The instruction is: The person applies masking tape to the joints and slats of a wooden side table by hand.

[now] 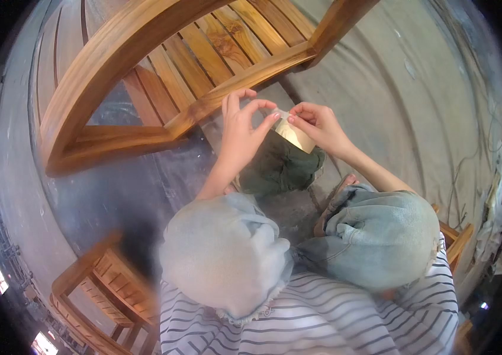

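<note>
Near the middle of the head view, my left hand (242, 127) pinches the left side of a small whitish piece (283, 113) between thumb and index finger, its other fingers raised. My right hand (322, 127) pinches the right side of it, fingertips close to those of the left. A pale yellow sheet (296, 137) hangs just below the fingertips; whether it is joined to the whitish piece I cannot tell. Beneath both hands lies a dark green cloth or bag (280, 165) on the floor, between my feet and the wooden furniture.
A large slatted wooden bench or chair (203, 109) with a curved arm stands ahead and to the left. A smaller wooden chair (112, 284) is at the lower left. Wrinkled sheeting (393, 94) covers the floor at right. My denim-covered knees (221, 248) are below the hands.
</note>
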{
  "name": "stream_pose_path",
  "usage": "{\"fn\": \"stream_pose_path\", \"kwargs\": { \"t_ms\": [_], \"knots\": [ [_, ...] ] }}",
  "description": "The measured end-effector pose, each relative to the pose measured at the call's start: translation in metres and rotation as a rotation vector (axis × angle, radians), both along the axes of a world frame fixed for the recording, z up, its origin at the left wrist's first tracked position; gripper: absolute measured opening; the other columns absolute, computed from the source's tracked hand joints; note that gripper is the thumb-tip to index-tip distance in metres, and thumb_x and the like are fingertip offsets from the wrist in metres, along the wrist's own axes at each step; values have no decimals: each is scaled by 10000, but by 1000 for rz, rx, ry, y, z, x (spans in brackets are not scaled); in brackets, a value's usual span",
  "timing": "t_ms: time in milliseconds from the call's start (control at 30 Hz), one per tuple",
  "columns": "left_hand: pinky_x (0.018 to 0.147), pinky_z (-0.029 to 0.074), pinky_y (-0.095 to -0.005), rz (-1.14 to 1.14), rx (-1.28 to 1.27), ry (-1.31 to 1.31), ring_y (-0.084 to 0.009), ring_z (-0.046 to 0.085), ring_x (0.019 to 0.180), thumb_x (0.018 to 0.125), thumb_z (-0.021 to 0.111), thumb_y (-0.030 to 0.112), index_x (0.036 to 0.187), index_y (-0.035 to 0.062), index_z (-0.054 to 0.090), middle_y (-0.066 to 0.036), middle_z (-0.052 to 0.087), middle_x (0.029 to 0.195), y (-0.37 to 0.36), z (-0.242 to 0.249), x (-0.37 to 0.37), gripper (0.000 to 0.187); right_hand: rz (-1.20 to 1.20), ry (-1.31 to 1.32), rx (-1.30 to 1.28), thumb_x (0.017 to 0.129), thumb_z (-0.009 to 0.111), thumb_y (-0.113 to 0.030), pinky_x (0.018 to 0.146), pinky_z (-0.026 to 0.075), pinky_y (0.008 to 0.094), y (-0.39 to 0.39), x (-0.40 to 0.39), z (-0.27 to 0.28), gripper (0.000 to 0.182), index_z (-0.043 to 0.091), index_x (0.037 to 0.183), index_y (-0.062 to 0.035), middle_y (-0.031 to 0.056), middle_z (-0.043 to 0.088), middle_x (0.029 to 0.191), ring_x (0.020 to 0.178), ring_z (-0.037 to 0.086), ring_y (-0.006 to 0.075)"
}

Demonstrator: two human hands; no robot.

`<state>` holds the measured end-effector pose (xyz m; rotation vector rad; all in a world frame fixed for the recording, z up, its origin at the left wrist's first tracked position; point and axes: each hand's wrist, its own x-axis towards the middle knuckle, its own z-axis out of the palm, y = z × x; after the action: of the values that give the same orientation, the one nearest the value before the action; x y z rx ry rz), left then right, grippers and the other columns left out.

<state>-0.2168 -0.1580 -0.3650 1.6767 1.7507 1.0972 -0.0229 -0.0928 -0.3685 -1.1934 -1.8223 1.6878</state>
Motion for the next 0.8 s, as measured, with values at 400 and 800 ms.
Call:
{"fn": "stream_pose_path", "kwargs": {
  "t_ms": [400, 800],
  "knots": [
    [958, 363, -448, -107, 79, 159, -314, 401, 1214, 715, 774, 210, 803, 108, 721, -86, 487, 1208, 5, -5, 3, 144, 61, 0, -13, 919, 629, -212, 641, 488, 287, 1, -1, 0, 247, 653, 966, 30, 93, 691, 777, 707, 612, 104],
    [973, 354, -467, -149, 163, 206, -337, 429, 1175, 590, 780, 181, 770, 93, 641, -109, 464, 1122, 11, 3, 13, 244, 79, -48, 37, 864, 621, -233, 673, 484, 320, 6, -3, -6, 257, 678, 913, 12, 104, 681, 757, 722, 629, 154]
  ]
}}
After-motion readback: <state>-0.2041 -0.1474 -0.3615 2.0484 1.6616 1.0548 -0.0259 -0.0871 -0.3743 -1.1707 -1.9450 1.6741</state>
